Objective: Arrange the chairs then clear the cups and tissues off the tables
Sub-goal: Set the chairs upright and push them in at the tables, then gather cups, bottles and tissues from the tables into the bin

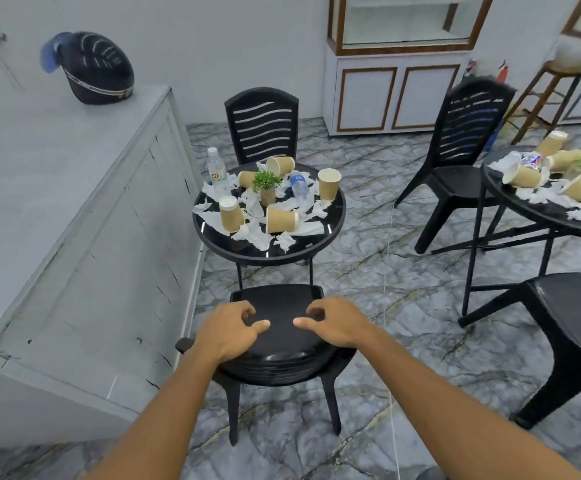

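Crumpled white tissues (pixel 252 233) and brown paper cups (pixel 279 220), some upright, some tipped, litter the black round table (pixel 233 245), with a slatted chair (pixel 261 126) behind it, a near chair (pixel 282 303) before it and a third chair (pixel 469 133) off its right.

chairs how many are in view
4 chairs: near chair at bottom centre, far chair behind left table, middle chair between tables, right chair at lower right; more may be off-frame.

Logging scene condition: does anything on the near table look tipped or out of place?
Yes. A paper cup lies tipped in front of the plant, a water bottle lies flat, and crumpled tissues litter the table.
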### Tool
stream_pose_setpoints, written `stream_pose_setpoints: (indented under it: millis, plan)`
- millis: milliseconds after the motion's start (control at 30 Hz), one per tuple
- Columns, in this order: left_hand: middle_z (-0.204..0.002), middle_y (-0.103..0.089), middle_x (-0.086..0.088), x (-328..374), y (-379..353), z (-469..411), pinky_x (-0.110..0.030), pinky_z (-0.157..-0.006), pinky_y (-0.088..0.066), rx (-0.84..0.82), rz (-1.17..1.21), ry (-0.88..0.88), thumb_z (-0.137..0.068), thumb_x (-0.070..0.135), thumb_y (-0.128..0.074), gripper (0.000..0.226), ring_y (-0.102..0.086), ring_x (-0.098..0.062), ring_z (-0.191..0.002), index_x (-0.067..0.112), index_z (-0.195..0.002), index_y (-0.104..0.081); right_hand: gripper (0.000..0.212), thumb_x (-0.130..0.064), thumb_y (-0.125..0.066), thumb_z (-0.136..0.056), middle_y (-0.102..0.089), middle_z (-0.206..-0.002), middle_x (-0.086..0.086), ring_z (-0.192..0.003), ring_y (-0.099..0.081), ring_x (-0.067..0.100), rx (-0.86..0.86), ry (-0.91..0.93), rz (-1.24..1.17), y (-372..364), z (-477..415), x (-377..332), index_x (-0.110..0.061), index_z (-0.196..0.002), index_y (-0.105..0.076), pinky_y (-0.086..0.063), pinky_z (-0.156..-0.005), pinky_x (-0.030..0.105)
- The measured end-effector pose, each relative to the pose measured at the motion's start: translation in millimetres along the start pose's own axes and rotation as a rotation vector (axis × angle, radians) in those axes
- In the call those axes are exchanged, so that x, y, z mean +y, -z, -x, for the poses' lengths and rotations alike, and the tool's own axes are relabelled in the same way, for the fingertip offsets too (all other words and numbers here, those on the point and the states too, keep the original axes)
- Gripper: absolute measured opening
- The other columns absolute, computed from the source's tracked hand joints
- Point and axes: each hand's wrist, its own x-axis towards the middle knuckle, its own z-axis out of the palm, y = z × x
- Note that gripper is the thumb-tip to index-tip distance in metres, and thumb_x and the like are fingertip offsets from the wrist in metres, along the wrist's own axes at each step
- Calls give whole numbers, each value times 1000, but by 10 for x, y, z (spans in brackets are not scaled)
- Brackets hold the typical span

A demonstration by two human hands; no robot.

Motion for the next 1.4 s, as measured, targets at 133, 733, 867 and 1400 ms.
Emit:
stream_pose_setpoints:
  millis: [133, 733, 867, 1400]
  plan:
    - [-132, -62, 5, 345, 38, -375, -38, -101, -47, -26, -24, -76, -85, 50, -68, 51, -58, -16, -117, 27, -130, -60, 51, -55, -63, -89, -64, -129, -1, -117, -58, 17, 112, 0, 71, 224, -159, 28, -21, -127, -64, -45, -94, 30]
    - [-117, -62, 6, 1636, -328, -1684, -37, -89, -51, -10, -11, -18, -79, 37, -66, 36, -59, -17, -105, 28, -114, -64, 41, -40, -68, -86, -63, -129, 5, -117, -58, 22, 68, 50, 116, 1471, -1146, 1171, -19, -122, -66, -50, -97, 38]
    - [-119, -59, 6, 1990, -491, -2014, -36, -91, -49, 71, 0, 86, -81, 36, -67, 37, -57, -19, -110, 25, -116, -62, 39, -35, -67, -88, -63, -130, 6, -117, -59, 23, 23, 101, 115, 1912, -1505, 1504, -18, -124, -66, -50, -96, 36]
    - [-142, -49, 0, 2584, -477, -3075, -41, -102, -43, 220, 59, 255, -89, 36, -66, 55, -44, -22, -130, 23, -139, -48, 51, -39, -69, -86, -59, -131, 2, -122, -53, 24, -11, 289, 163, 2680, -2748, 1686, -21, -133, -58, -48, -98, 40]
